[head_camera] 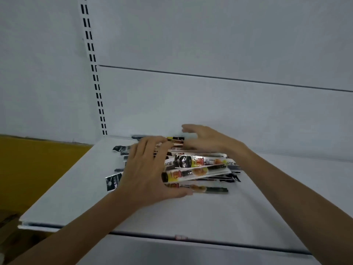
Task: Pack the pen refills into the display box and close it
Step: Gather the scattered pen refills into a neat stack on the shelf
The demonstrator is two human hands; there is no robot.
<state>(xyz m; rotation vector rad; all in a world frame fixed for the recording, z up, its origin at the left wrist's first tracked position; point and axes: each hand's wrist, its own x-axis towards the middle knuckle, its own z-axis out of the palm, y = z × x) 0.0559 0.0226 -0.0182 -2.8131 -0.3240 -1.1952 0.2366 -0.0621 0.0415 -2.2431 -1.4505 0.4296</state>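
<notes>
- The white shelf [210,213] runs from its front lip back to the wall. Two bare forearms reach in over it from the near corners.
- The left hand [147,169] lies flat over the left end of the heap, fingers [152,144] spread wide and almost straight across the top. Its thumb stretches out along the near edge, touching the nearest packet.
- The pen refills [198,167] lie in a loose heap of long printed packets in the middle of the shelf, between the two hands. Most lie crosswise, stacked unevenly. A few dark packet ends [112,181] stick out to the left past the left hand.
- The right hand [208,140] is at the far side of the heap, blurred, fingers [188,129] splayed and relaxed, gripping nothing. Whether they touch the packets cannot be told.
- Behind stands a white back panel [210,104], with a slotted upright [93,67] at its left.
- A yellow surface [34,169] lies left of the shelf.
</notes>
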